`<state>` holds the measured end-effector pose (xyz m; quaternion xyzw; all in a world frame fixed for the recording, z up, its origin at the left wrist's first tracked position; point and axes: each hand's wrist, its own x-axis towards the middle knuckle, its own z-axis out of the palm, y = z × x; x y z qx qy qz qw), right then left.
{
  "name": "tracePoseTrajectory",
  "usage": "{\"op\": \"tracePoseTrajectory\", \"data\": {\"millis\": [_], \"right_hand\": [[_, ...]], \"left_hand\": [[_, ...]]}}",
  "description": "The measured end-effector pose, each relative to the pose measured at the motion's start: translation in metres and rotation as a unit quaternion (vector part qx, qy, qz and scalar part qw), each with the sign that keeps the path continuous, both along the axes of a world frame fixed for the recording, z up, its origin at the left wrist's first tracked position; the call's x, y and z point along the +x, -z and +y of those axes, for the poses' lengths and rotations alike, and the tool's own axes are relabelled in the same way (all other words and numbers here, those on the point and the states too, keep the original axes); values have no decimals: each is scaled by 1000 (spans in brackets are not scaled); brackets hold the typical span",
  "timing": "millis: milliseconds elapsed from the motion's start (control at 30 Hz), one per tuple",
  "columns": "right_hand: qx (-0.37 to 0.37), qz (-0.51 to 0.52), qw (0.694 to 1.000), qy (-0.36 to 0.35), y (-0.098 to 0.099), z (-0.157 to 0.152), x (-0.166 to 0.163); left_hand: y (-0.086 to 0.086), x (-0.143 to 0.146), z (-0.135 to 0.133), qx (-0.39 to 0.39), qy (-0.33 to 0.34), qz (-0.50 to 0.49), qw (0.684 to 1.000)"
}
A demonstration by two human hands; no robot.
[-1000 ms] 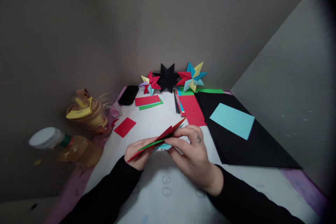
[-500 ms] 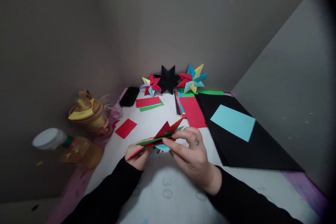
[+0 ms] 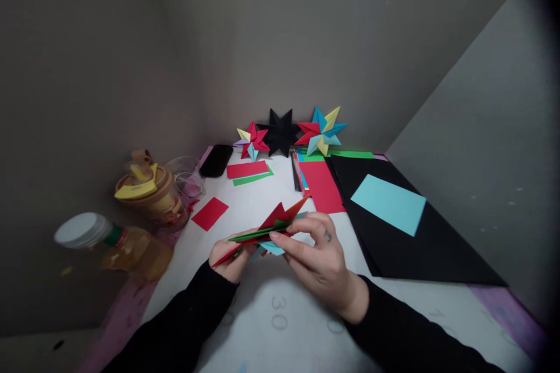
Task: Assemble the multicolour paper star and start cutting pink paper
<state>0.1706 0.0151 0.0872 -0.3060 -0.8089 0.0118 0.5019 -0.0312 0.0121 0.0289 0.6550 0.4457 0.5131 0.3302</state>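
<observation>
Between my hands, above the white table surface [image 3: 280,309], is a folded paper star [image 3: 275,227] with red, green, orange and light blue points, seen nearly edge-on. My left hand [image 3: 227,259] grips its left side from behind and below, its fingers partly hidden by the paper. On the right side, my right hand [image 3: 321,256] pinches the folds between thumb and index finger. Left of the star lies a loose red paper rectangle [image 3: 210,214].
Three finished stars lean on the wall: a small multicoloured star [image 3: 258,143], a black star [image 3: 281,134] and a larger multicoloured star [image 3: 322,128]. Black sheets [image 3: 394,250] carry a light blue rectangle [image 3: 389,204]. A bottle [image 3: 135,253], cup [image 3: 153,201] and phone [image 3: 216,161] stand left.
The held star has shifted very slightly to the right with my hands. Both hands keep nearly the same grip.
</observation>
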Motion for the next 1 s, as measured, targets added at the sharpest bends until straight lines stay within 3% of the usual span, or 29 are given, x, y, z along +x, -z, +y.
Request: {"op": "tracePoseTrajectory", "data": {"millis": [100,233,600,767,1000], "right_hand": [[-44,29,999,-14,2,1,-2],[-99,41,994,-22,2,2,-5],[-144,-60,988,-17,-3,7,0],[-165,8,986,-33,-4,5,-2],[-228,96,969,14,2,1,-5]], "left_hand": [[0,0,1,15,0,11,1000],[-2,-3,6,76,62,65,993],[3,-3,8,132,76,83,985],[5,-4,7,130,73,111,983],[-1,2,1,92,67,84,990]]}}
